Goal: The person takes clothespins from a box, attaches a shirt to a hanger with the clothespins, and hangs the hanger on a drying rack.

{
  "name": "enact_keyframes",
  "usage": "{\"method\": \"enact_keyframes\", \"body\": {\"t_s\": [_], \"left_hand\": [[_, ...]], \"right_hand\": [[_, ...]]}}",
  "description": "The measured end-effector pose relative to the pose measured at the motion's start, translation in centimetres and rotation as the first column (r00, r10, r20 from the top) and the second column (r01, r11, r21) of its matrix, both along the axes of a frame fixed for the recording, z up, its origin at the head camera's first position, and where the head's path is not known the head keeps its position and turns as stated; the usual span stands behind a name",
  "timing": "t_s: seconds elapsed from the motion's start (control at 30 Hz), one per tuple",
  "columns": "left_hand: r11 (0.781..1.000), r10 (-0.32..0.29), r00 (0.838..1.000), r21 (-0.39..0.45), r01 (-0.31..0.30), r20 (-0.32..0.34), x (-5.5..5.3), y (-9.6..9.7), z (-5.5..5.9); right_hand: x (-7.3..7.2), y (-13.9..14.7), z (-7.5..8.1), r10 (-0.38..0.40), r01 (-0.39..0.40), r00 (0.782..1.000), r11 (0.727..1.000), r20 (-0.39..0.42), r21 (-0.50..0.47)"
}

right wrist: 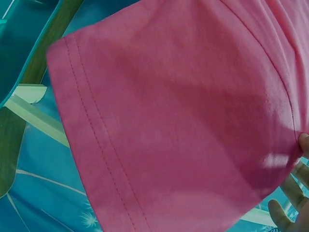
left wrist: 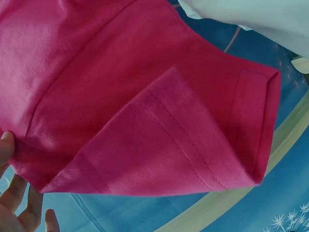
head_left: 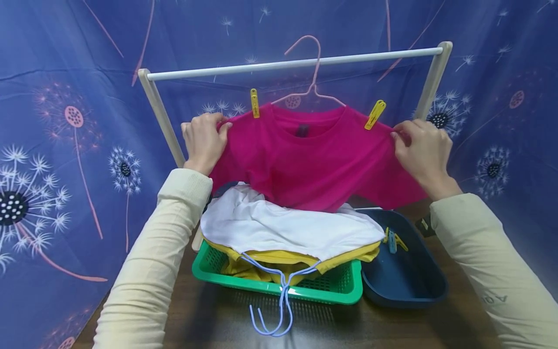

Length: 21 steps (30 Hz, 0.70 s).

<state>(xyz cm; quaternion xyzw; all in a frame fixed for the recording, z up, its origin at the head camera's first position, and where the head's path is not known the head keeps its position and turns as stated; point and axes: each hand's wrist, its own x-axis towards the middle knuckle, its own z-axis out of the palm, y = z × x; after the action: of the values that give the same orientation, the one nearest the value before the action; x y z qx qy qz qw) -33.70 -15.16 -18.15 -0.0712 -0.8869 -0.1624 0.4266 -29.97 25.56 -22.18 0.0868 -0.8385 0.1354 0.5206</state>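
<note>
A magenta T-shirt (head_left: 309,160) is spread between my two hands, with a pink hanger (head_left: 315,77) inside its neck. My left hand (head_left: 205,138) pinches one shoulder near the sleeve; my right hand (head_left: 422,148) pinches the other. One yellow clothespin (head_left: 255,103) is clipped on the left shoulder, and a second yellow clothespin (head_left: 375,115) on the right. The hanger's hook rises in front of the white rod (head_left: 261,67). Both wrist views show a sleeve hanging loose, the left sleeve (left wrist: 159,135) folded over at its hem and the right sleeve (right wrist: 169,121) flat.
Below, a green basket (head_left: 205,271) bears a white garment (head_left: 283,223) and a yellow garment (head_left: 348,254) with blue hangers (head_left: 284,291) sticking out. Beside it, a dark blue bin (head_left: 405,295) holds several clothespins (head_left: 393,242). Wooden posts (head_left: 433,82) support the rod.
</note>
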Motion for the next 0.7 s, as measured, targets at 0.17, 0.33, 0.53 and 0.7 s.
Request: {"method": "enact_keyframes", "body": {"t_s": [0.17, 0.33, 0.53, 0.7], "left_hand": [[1.000, 0.009, 1.000, 0.000, -0.009, 0.009, -0.4, 0.4, 0.1], [1.000, 0.019, 0.999, 0.000, -0.019, 0.033, -0.8, 0.6, -0.2], [1.000, 0.025, 0.998, 0.012, -0.026, 0.066, -1.1, 0.9, -0.4], [0.999, 0.037, 0.992, 0.012, -0.038, 0.117, -1.6, 1.3, -0.6]], "right_hand": [[0.2, 0.0, 0.0, -0.011, 0.011, 1.000, 1.000, -0.001, -0.017], [0.2, 0.1, -0.4, -0.003, 0.003, 1.000, 1.000, -0.023, -0.015], [0.1, 0.2, -0.8, 0.003, -0.003, 1.000, 1.000, -0.030, -0.015], [0.0, 0.4, -1.0, -0.008, 0.008, 1.000, 1.000, -0.025, -0.003]]}}
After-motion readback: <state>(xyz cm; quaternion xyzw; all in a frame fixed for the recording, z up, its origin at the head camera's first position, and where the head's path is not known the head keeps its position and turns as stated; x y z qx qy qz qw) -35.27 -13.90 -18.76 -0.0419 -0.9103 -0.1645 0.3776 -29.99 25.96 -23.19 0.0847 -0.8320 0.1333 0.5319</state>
